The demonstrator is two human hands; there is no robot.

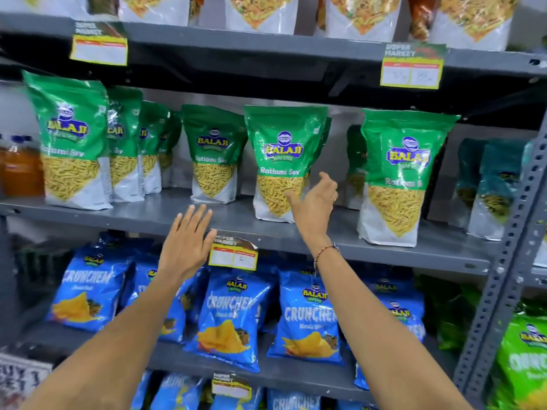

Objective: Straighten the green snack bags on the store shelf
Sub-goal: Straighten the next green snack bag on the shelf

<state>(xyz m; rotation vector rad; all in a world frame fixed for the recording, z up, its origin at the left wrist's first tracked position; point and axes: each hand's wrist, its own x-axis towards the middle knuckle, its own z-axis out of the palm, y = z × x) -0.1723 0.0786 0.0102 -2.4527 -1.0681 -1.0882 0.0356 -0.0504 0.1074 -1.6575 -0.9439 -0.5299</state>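
Several green-and-white Balaji Ratlami Sev bags stand upright on the grey middle shelf [165,213]. One front bag [282,149] stands at the centre, another [214,155] farther back to its left, a row [71,137] at the far left and one [402,173] at the right. My right hand [315,202] is open beside the centre bag's lower right edge, thumb near its front. My left hand [186,241] is open with fingers spread, in front of the shelf edge, holding nothing.
Blue Crunchem bags [233,315] fill the shelf below. A price tag [233,253] hangs on the shelf edge by my left hand. White snack bags sit on the top shelf. An orange bottle [20,170] stands far left. A perforated grey upright [509,241] borders the right.
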